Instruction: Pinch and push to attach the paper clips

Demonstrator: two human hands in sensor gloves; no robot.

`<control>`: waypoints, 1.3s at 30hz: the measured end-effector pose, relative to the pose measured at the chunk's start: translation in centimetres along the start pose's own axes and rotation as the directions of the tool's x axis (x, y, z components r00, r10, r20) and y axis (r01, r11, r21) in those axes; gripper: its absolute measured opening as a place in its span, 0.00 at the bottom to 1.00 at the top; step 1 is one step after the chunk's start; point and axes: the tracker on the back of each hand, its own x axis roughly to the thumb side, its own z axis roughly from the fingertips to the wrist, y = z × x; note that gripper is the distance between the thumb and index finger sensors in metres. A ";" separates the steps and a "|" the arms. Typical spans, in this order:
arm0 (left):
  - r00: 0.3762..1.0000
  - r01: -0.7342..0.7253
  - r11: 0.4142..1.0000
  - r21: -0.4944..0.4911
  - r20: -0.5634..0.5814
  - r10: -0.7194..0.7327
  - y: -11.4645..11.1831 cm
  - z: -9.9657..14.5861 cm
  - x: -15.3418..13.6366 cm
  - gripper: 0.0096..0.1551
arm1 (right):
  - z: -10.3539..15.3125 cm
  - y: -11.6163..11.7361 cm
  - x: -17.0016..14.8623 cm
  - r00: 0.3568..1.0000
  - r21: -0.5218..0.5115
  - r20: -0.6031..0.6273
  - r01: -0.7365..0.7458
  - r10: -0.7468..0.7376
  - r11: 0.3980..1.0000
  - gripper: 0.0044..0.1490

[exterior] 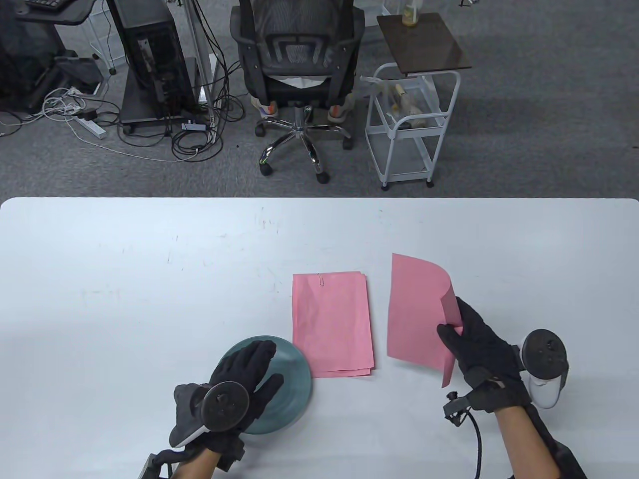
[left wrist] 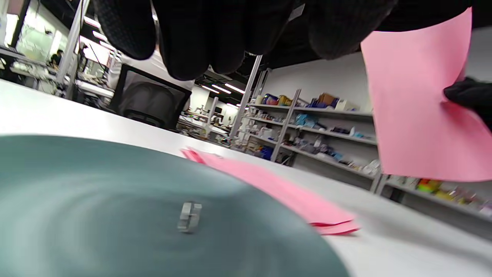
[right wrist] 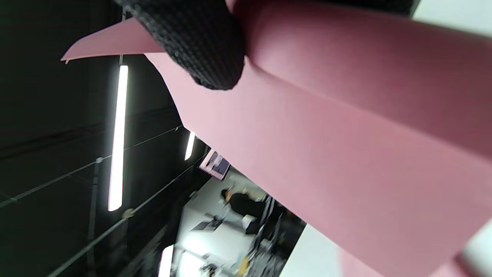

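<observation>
Writing and labels: none can be read on the papers, the dish or the gloves; the shelf goods in the left wrist view are too blurred to make out.
Clipped stack (exterior: 332, 324): pink sheets lying flat on the white table (exterior: 150, 269), long axis running from the near edge toward the far edge, the sheets slightly fanned at the near right corner.
Paper clip on the stack (exterior: 322, 279): small and pale, sitting at the far edge left of the middle, its long axis along that of the stack.
Loose sheet (exterior: 417, 312): pink, held up off the table to the right of the stack and apart from it, long axis also near to far, its right edge curling up and over.
Right hand (exterior: 479, 349): thumb on the upper face of the loose sheet and fingers behind it, pinching its right edge; the right wrist view shows a gloved fingertip (right wrist: 200, 42) pressed onto the pink paper.
Dish (exterior: 292, 386): round and dark teal, just left of the stack's near left corner.
Clip in the dish (left wrist: 189, 217): a small grey metal piece, blurred, lying on the dish floor.
Left hand (exterior: 239, 384): fingers straight and spread above the dish, palm down, holding nothing.
</observation>
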 end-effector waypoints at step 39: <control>0.826 -0.559 0.829 0.012 0.100 0.555 -2.1 -0.7 0.7 0.20 | 1.7 7.7 -3.1 0.985 0.405 0.022 0.149 -0.172 0.902 0.32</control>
